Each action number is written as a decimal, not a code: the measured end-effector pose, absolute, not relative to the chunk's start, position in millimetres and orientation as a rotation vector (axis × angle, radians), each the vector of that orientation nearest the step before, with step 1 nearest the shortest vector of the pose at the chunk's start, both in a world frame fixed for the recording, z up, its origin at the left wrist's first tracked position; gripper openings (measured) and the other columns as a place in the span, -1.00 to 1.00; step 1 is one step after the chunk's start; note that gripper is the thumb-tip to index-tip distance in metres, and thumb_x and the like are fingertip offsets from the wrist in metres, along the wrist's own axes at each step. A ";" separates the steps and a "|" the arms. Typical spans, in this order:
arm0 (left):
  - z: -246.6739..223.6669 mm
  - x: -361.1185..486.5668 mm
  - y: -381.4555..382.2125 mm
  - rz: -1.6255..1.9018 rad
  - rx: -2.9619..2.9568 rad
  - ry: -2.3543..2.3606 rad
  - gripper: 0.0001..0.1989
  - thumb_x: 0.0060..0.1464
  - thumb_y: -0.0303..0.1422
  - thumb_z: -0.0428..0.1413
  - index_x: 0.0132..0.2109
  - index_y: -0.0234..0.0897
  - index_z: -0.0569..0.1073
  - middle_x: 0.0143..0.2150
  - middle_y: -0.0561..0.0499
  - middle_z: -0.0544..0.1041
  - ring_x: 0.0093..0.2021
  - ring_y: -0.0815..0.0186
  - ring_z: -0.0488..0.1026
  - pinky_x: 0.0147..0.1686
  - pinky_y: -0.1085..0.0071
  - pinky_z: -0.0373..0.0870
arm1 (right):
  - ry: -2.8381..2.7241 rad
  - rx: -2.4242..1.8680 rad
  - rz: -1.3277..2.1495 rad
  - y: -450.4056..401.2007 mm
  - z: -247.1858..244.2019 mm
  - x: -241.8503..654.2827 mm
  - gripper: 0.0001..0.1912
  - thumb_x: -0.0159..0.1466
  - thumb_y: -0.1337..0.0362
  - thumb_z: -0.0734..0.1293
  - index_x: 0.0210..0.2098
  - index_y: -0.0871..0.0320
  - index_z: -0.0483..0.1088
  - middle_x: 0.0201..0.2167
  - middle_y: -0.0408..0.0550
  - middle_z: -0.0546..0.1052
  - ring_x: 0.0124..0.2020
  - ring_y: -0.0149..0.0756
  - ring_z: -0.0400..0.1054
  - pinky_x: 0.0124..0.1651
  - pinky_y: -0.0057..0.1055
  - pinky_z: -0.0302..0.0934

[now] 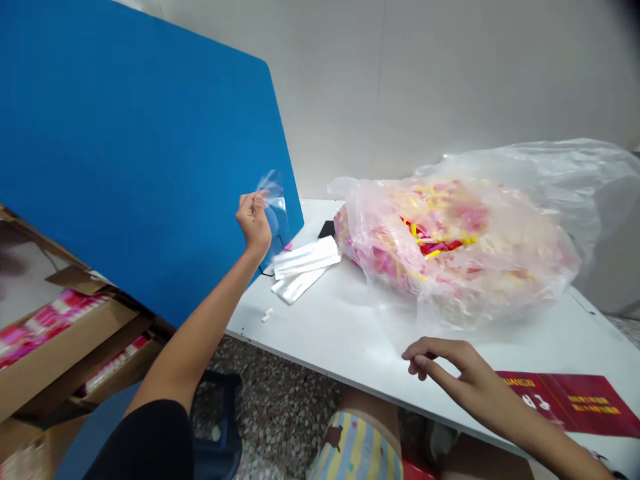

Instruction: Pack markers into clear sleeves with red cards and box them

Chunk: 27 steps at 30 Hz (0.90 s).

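Observation:
My left hand [254,217] is raised in front of the blue board, its fingers closed on a small clear plastic bag [276,217]. Below that bag, two flat white packets [306,260] lie crossed on the white table. Over the table's front part hovers my right hand [440,363], fingers bent and thumb near the fingertips; whether anything small is between them cannot be made out. Beyond it sits a large translucent bag [465,253], open at the top, full of red, pink and yellow pieces.
A blue board [150,133] leans at the left. Boxes of pink and red packs [50,323] stand lower left. On the white table [330,340] are small white pieces [267,315], a black object [327,229] and a dark red printed sheet [575,403]. A stool [217,427] is below.

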<state>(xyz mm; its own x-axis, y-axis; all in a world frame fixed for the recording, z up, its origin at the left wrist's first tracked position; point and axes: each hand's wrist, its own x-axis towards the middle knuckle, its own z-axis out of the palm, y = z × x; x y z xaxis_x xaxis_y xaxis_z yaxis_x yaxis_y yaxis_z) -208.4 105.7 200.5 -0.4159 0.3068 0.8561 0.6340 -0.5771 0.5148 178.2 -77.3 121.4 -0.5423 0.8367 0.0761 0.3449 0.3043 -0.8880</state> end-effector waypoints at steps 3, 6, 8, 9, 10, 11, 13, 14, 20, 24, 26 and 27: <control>198.1 -178.5 88.7 -1.911 -1.807 -1.279 -0.65 0.26 -0.18 -0.09 -0.28 -0.27 0.49 -0.25 -0.02 0.49 -0.21 0.34 0.42 -0.14 0.43 0.33 | -2.063 -1.056 1.169 -78.1 118.7 178.5 -0.74 0.33 0.18 0.17 -0.27 0.13 0.45 -0.39 -0.05 0.53 -0.35 -0.30 0.41 -0.33 -0.45 0.27; 180.5 -148.3 75.4 -1.713 -2.118 -1.292 -0.65 0.27 -0.17 -0.10 -0.23 -0.26 0.49 -0.23 -0.03 0.46 -0.17 0.30 0.41 -0.13 0.38 0.32 | -2.102 -1.061 1.147 -79.6 118.6 177.7 -0.75 0.33 0.20 0.17 -0.24 0.14 0.45 -0.39 -0.04 0.54 -0.35 -0.29 0.42 -0.39 -0.47 0.25; 161.7 -130.7 68.2 -1.602 -2.308 -1.288 -0.65 0.27 -0.17 -0.12 -0.21 -0.26 0.48 -0.22 -0.05 0.44 -0.15 0.28 0.39 -0.12 0.35 0.32 | -2.131 -1.053 1.120 -81.0 119.2 177.7 -0.76 0.32 0.22 0.17 -0.23 0.14 0.46 -0.39 -0.04 0.54 -0.35 -0.29 0.43 -0.35 -0.46 0.26; 151.0 -123.0 64.8 -1.552 -2.399 -1.281 -0.65 0.28 -0.18 -0.13 -0.20 -0.26 0.48 -0.22 -0.06 0.43 -0.15 0.27 0.39 -0.12 0.34 0.32 | -2.141 -1.047 1.112 -81.7 119.4 178.1 -0.76 0.32 0.23 0.17 -0.23 0.14 0.46 -0.39 -0.04 0.54 -0.35 -0.30 0.43 -0.34 -0.46 0.27; 139.8 -115.9 61.2 -1.501 -2.486 -1.267 -0.66 0.28 -0.20 -0.13 -0.19 -0.26 0.48 -0.20 -0.07 0.43 -0.14 0.26 0.39 -0.10 0.32 0.31 | -2.147 -1.041 1.107 -82.4 119.5 178.8 -0.76 0.32 0.24 0.17 -0.23 0.15 0.46 -0.39 -0.04 0.54 -0.35 -0.30 0.43 -0.34 -0.47 0.26; 128.4 -109.4 57.4 -1.438 -2.574 -1.247 -0.68 0.28 -0.22 -0.12 -0.18 -0.27 0.47 -0.19 -0.09 0.43 -0.13 0.25 0.38 -0.10 0.30 0.30 | -2.151 -1.040 1.109 -83.0 119.4 179.8 -0.76 0.32 0.24 0.17 -0.22 0.15 0.46 -0.39 -0.04 0.54 -0.35 -0.31 0.43 -0.36 -0.48 0.25; 105.7 -97.8 48.7 -1.295 -2.720 -1.197 -0.71 0.28 -0.27 -0.11 -0.16 -0.28 0.47 -0.18 -0.10 0.44 -0.13 0.24 0.37 -0.10 0.29 0.27 | -2.155 -1.042 1.110 -84.2 119.0 182.0 -0.77 0.32 0.26 0.18 -0.22 0.15 0.46 -0.39 -0.04 0.54 -0.35 -0.31 0.43 -0.41 -0.51 0.22; 94.8 -92.3 43.9 -1.221 -2.784 -1.172 -0.72 0.28 -0.29 -0.11 -0.15 -0.28 0.47 -0.18 -0.10 0.45 -0.13 0.25 0.36 -0.10 0.29 0.26 | -2.157 -1.044 1.106 -84.8 118.9 183.1 -0.78 0.32 0.27 0.18 -0.22 0.15 0.46 -0.39 -0.04 0.55 -0.36 -0.32 0.43 -0.42 -0.52 0.21; 40.9 -60.1 15.2 -0.954 -3.041 -1.048 -0.73 0.29 -0.31 -0.12 -0.16 -0.26 0.46 -0.17 -0.08 0.46 -0.16 0.28 0.36 -0.15 0.30 0.20 | -2.155 -1.048 1.121 -87.4 119.8 185.0 -0.79 0.31 0.33 0.18 -0.20 0.16 0.45 -0.38 -0.06 0.55 -0.34 -0.33 0.43 -0.38 -0.52 0.21; 16.5 -37.9 3.4 -0.821 -3.146 -0.934 -0.73 0.29 -0.27 -0.12 -0.14 -0.21 0.46 -0.16 -0.05 0.47 -0.14 0.28 0.36 -0.14 0.31 0.20 | -2.150 -1.021 1.100 -86.7 121.9 183.1 -0.80 0.30 0.36 0.18 -0.22 0.16 0.45 -0.39 -0.08 0.55 -0.34 -0.33 0.42 -0.23 -0.46 0.23; 7.8 -26.8 0.2 -0.764 -3.173 -0.876 -0.74 0.28 -0.26 -0.11 -0.12 -0.18 0.46 -0.15 -0.03 0.48 -0.13 0.28 0.37 -0.15 0.31 0.20 | -2.159 -1.000 1.099 -86.4 122.4 182.9 -0.80 0.30 0.36 0.18 -0.27 0.16 0.45 -0.39 -0.08 0.54 -0.34 -0.33 0.41 -0.22 -0.46 0.23; 4.2 -21.3 -0.8 -0.748 -3.180 -0.852 -0.75 0.28 -0.25 -0.10 -0.11 -0.17 0.46 -0.15 -0.02 0.48 -0.13 0.29 0.37 -0.16 0.32 0.20 | -2.166 -0.992 1.100 -86.4 122.4 183.1 -0.79 0.31 0.36 0.17 -0.30 0.16 0.44 -0.39 -0.08 0.54 -0.34 -0.34 0.40 -0.23 -0.46 0.22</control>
<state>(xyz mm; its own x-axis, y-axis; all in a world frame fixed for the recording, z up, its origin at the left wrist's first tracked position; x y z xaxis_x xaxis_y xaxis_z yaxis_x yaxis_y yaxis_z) -21.3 -0.8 4.2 0.7776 0.5202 0.3533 0.4172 -0.8471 0.3290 183.1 -86.4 122.4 -0.6017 0.7908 0.1120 0.3761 0.4042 -0.8338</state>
